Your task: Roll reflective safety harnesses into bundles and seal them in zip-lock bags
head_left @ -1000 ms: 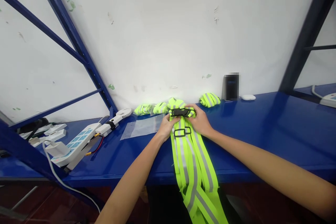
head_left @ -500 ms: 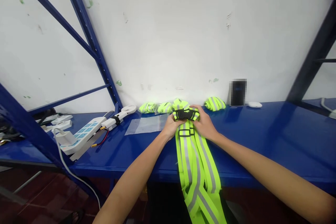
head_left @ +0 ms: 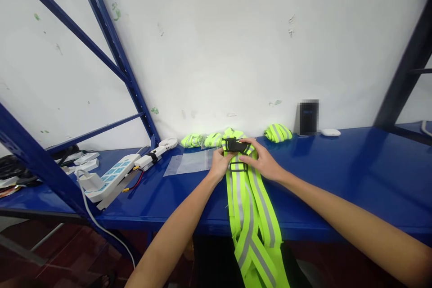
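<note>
With left hand (head_left: 220,163) fingers clamped on reflective straps (head_left: 251,207), right hand (head_left: 266,161) grip unclear, holds them bunched at side-release buckle (head_left: 235,145), loose below.

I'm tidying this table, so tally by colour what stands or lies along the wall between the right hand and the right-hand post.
Yellow-green with grey stripes: 1 (rolled bundle)
Dark: 1 (upright blurred object)
White: 1 (small rounded object)
Total: 3
</note>
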`<state>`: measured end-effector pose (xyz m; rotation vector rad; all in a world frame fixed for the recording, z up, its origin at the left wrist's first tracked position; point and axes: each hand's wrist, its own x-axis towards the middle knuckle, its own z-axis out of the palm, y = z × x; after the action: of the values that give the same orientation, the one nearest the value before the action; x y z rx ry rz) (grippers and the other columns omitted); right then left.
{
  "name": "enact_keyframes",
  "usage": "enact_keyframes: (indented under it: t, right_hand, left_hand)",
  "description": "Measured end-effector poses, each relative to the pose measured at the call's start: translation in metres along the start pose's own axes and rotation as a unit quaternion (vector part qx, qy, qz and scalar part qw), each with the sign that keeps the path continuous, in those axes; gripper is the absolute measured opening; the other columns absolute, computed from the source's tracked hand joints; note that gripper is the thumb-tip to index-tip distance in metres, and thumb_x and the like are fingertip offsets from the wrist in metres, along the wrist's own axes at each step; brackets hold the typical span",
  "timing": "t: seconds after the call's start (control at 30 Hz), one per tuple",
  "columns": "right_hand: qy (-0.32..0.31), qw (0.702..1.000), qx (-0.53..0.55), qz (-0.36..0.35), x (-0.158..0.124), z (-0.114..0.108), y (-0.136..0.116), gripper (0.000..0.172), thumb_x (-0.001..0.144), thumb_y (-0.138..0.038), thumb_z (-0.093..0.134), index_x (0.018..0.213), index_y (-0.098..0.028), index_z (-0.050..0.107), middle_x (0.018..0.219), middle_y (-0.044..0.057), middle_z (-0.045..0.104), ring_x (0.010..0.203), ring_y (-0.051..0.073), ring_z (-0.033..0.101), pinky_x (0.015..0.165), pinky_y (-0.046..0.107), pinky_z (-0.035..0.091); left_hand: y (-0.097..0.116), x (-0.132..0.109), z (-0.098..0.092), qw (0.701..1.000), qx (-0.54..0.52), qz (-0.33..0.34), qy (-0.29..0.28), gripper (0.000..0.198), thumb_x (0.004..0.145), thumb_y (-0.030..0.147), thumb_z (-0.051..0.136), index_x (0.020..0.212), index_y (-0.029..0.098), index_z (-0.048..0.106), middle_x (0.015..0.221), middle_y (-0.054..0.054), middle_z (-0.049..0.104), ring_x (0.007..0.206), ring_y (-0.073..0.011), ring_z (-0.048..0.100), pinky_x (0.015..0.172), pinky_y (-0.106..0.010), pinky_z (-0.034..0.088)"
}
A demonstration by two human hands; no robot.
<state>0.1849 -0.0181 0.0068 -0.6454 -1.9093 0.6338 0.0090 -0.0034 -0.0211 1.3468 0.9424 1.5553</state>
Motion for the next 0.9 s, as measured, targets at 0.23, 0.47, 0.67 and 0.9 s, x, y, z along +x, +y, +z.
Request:
enact_keyframes:
  t: [0.23, 0.47, 0.67, 0.9]
  right_hand:
    - [0.002, 0.998, 0.055, 0.0, 0.003, 0.0, -0.001, 0.038, 0.083, -0.03, 0.061, 0.12, -0.022, 0.055, 0.122, 0.006, 0.059, 0.116, 0.026, 0.053, 0.101, 0.037, 0.038]
    - [0.02, 0.988, 0.147, 0.045, 0.009, 0.002, 0.008, 0.044, 0.077, -0.025, 0.064, 0.12, -0.022, 0.056, 0.126, 0.006, 0.058, 0.121, 0.026, 0.051, 0.103, 0.038, 0.038]
    - [0.057, 0.944, 0.295, 0.139, 0.01, 0.003, 0.001, 0.05, 0.065, -0.022, 0.073, 0.113, -0.026, 0.062, 0.123, 0.002, 0.062, 0.115, 0.025, 0.056, 0.096, 0.035, 0.046]
    - [0.075, 0.877, 0.406, 0.246, 0.01, 0.005, -0.003, 0.066, 0.057, -0.02, 0.077, 0.119, -0.025, 0.057, 0.093, 0.003, 0.072, 0.071, 0.021, 0.067, 0.068, 0.035, 0.055]
  left_hand:
    - [0.005, -0.003, 0.001, 1.0, 0.027, -0.001, -0.006, 0.032, 0.06, 0.032, 0.079, 0.083, 0.01, 0.073, 0.077, -0.006, 0.071, 0.072, -0.0197, 0.064, 0.065, -0.027, 0.047]
    - [0.007, -0.004, 0.004, 0.998, 0.034, 0.051, -0.008, 0.034, 0.068, 0.033, 0.075, 0.093, 0.011, 0.07, 0.09, -0.007, 0.072, 0.083, -0.0219, 0.065, 0.075, -0.029, 0.05]
    - [0.014, -0.006, 0.005, 0.996, 0.042, 0.07, -0.029, 0.039, 0.074, 0.04, 0.072, 0.101, 0.012, 0.066, 0.094, -0.008, 0.071, 0.086, -0.0228, 0.065, 0.076, -0.031, 0.05]
    - [0.011, -0.009, 0.005, 0.995, 0.035, 0.083, -0.042, 0.044, 0.083, 0.051, 0.06, 0.108, 0.015, 0.064, 0.106, -0.009, 0.068, 0.099, -0.025, 0.062, 0.084, -0.032, 0.048]
